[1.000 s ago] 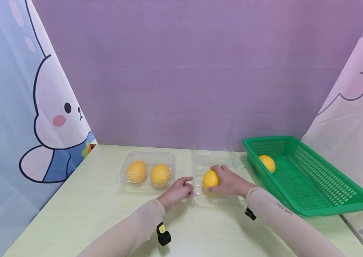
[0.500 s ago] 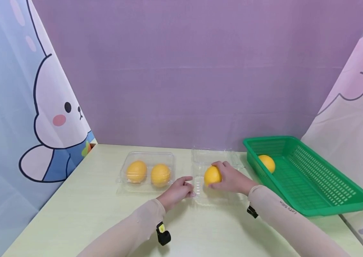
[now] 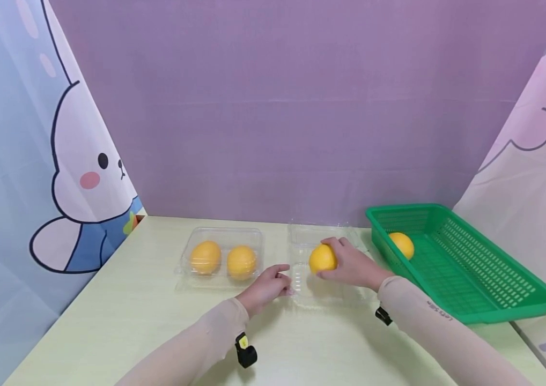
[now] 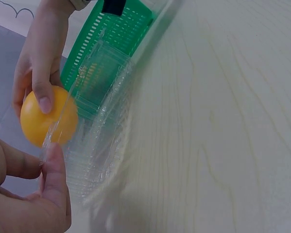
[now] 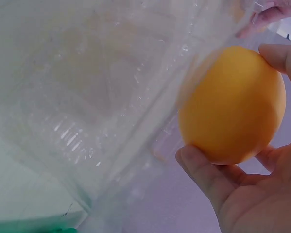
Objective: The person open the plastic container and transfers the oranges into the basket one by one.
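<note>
My right hand (image 3: 355,265) grips an orange (image 3: 323,259) above the opened clear plastic clamshell box (image 3: 302,297). In the right wrist view, thumb and fingers curl round the orange (image 5: 235,107), beside the box's clear wall (image 5: 135,111). My left hand (image 3: 265,289) is at the left edge of the same box. The left wrist view shows its thumb and finger (image 4: 53,174) pinching the box's rim. Inside a second clear box (image 3: 224,234), its lid down, lie two oranges (image 3: 241,262), left of my left hand.
A green plastic basket (image 3: 476,316) stands at the right of the table (image 3: 123,321), with one orange (image 3: 401,245) near its left wall. A purple cloth (image 3: 273,134) hangs behind the table, and printed curtains (image 3: 7,225) flank both sides.
My right hand has raised the orange a little and carried it slightly right, over the opened box. The left hand stays in place at the box's edge.
</note>
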